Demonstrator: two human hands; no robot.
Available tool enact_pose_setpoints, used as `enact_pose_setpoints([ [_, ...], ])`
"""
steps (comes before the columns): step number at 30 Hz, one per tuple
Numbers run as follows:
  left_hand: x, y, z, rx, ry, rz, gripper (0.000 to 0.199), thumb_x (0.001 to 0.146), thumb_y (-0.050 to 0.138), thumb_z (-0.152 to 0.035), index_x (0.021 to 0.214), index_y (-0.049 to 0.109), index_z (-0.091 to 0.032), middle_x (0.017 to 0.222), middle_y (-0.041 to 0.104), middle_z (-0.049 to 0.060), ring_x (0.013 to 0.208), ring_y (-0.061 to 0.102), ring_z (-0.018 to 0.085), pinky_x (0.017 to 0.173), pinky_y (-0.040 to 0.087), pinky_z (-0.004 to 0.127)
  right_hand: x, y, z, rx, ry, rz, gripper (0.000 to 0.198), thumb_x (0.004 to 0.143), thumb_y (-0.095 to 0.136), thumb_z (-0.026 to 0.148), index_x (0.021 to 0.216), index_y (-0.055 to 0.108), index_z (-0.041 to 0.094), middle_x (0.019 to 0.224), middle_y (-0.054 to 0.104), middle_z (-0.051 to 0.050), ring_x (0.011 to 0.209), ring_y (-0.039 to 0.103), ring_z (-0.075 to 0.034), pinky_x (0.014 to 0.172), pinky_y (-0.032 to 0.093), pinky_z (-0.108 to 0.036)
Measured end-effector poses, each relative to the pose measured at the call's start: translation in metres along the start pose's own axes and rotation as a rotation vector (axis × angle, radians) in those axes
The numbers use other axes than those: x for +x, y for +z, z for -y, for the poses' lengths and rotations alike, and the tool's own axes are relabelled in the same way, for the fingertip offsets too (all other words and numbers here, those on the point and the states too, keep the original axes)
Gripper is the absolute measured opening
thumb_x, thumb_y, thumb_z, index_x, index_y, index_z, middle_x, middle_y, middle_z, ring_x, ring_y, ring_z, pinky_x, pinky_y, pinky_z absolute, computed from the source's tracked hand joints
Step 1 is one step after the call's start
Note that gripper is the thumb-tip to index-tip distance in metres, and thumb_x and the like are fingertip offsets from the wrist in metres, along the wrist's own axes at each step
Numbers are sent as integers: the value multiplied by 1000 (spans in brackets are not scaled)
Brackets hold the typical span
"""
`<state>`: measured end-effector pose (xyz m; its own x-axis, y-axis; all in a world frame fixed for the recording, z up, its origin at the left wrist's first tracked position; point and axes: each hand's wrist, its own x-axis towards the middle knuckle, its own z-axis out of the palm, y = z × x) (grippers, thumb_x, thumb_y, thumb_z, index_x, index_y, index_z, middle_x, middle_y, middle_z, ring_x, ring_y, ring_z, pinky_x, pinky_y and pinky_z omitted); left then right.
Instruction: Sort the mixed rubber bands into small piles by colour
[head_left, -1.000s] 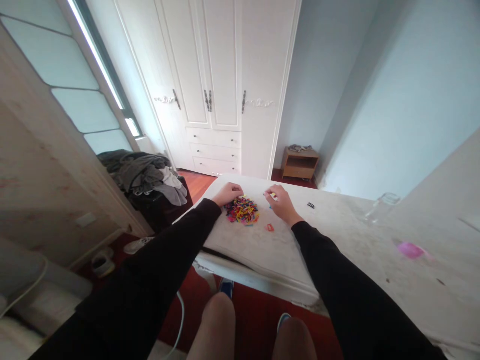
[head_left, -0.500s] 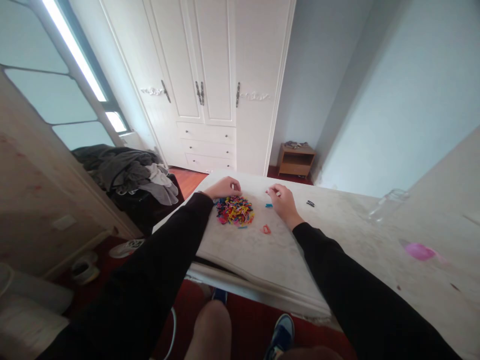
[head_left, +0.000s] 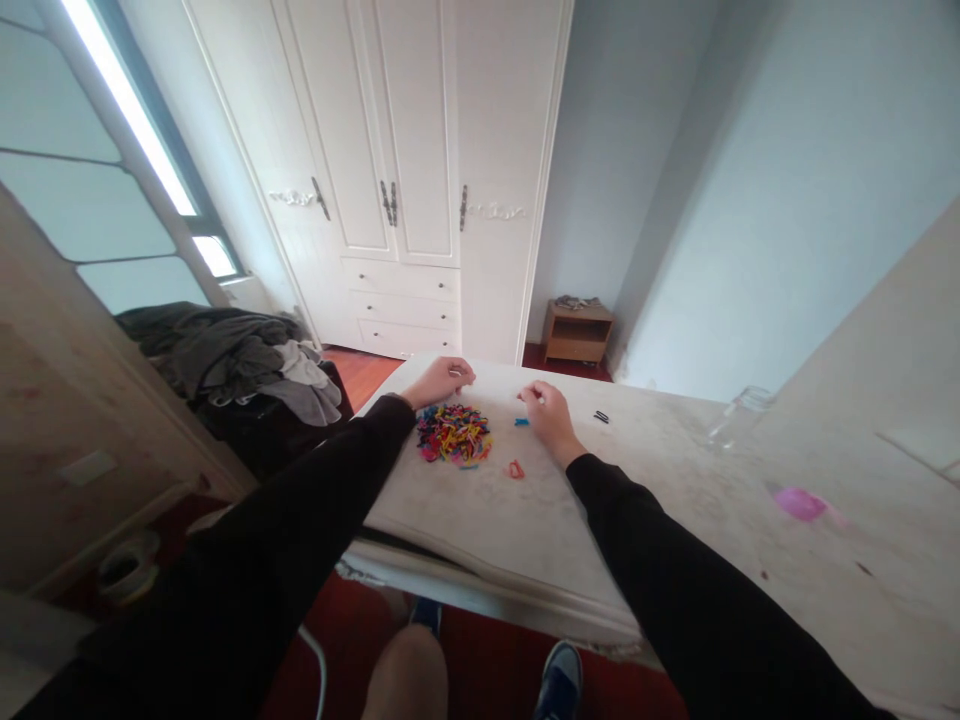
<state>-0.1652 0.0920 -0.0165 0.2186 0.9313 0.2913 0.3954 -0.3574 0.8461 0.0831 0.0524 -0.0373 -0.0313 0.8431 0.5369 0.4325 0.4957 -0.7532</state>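
A heap of small multicoloured loops, which look like elastic hair ties (head_left: pixel 453 436), lies on the pale tabletop. My left hand (head_left: pixel 445 379) is just beyond the heap, fingers curled and thumb bent towards them; whatever they may hold is too small to make out. To the right, my right hand (head_left: pixel 547 410) has its fingertips pinched together, with perhaps a tiny bit at the tips. Close to it lie a few blue bands (head_left: pixel 521 422). Nearer me are some red-orange bands (head_left: pixel 515 469), and black bands (head_left: pixel 601 416) sit farther right.
On the right of the table (head_left: pixel 660 540) a clear glass jar (head_left: pixel 739 418) lies or leans, and a pink object (head_left: pixel 800 504) rests nearer me. A white wardrobe (head_left: pixel 499 130) stands behind. Dark clothes (head_left: pixel 217 350) are heaped at left, a small wooden cabinet (head_left: pixel 577 332) at the back.
The view has shifted, so the table's things appear a little lower and farther left. My left hand has drawn slightly away from the heap, towards the right hand, which stays beside the blue bands.
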Motion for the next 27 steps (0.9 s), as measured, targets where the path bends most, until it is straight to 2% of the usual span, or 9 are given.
enact_pose_setpoints([
  [4, 24, 6, -4, -88, 19, 55, 31, 72, 78, -42, 79, 68, -14, 72, 71, 7, 54, 55, 11, 50, 39, 23, -1, 3, 0, -10, -18, 35, 20, 82, 55, 25, 64, 63, 22, 74, 67, -3, 83, 59, -21, 83, 43, -35],
  [7, 31, 14, 1, -141, 25, 87, 34, 72, 78, -45, 78, 68, -14, 71, 71, 6, 54, 53, 10, 52, 40, 23, 0, 2, -3, -17, -9, 41, 19, 82, 54, 23, 65, 63, 22, 76, 68, -4, 85, 60, -21, 84, 43, -36],
  [13, 18, 10, 6, -177, 24, 156, 31, 70, 83, -41, 79, 73, -13, 75, 75, 7, 62, 59, 11, 61, 47, 26, -1, 0, -3, -3, -20, 114, 16, 82, 55, 22, 84, 70, 22, 96, 74, -5, 103, 61, -24, 97, 45, -39],
  [17, 12, 11, -8, -162, 62, 183, 28, 72, 84, -37, 82, 77, -12, 76, 76, 8, 65, 61, 13, 64, 48, 27, -4, -3, 2, -25, -59, 215, 24, 84, 57, 23, 103, 73, 24, 116, 75, -5, 118, 57, -27, 110, 40, -46],
  [20, 9, 16, -19, -159, 80, 197, 27, 72, 84, -36, 81, 78, -12, 76, 76, 8, 66, 62, 13, 64, 48, 27, -5, -4, 5, -65, -96, 272, 27, 87, 60, 26, 110, 75, 26, 124, 74, -5, 126, 54, -29, 115, 36, -52],
  [23, 8, 20, -24, -165, 87, 207, 25, 72, 84, -35, 79, 79, -12, 74, 76, 7, 65, 61, 12, 64, 48, 26, -6, -5, 5, -80, -121, 310, 29, 89, 62, 29, 114, 75, 25, 130, 73, -5, 129, 53, -29, 117, 34, -53],
  [27, 7, 21, -24, -194, 70, 240, 26, 70, 86, -35, 77, 78, -11, 70, 75, 5, 63, 61, 11, 64, 47, 24, -4, -6, 4, -76, -131, 323, 29, 90, 62, 31, 114, 76, 23, 125, 75, -7, 125, 56, -29, 115, 36, -51],
])
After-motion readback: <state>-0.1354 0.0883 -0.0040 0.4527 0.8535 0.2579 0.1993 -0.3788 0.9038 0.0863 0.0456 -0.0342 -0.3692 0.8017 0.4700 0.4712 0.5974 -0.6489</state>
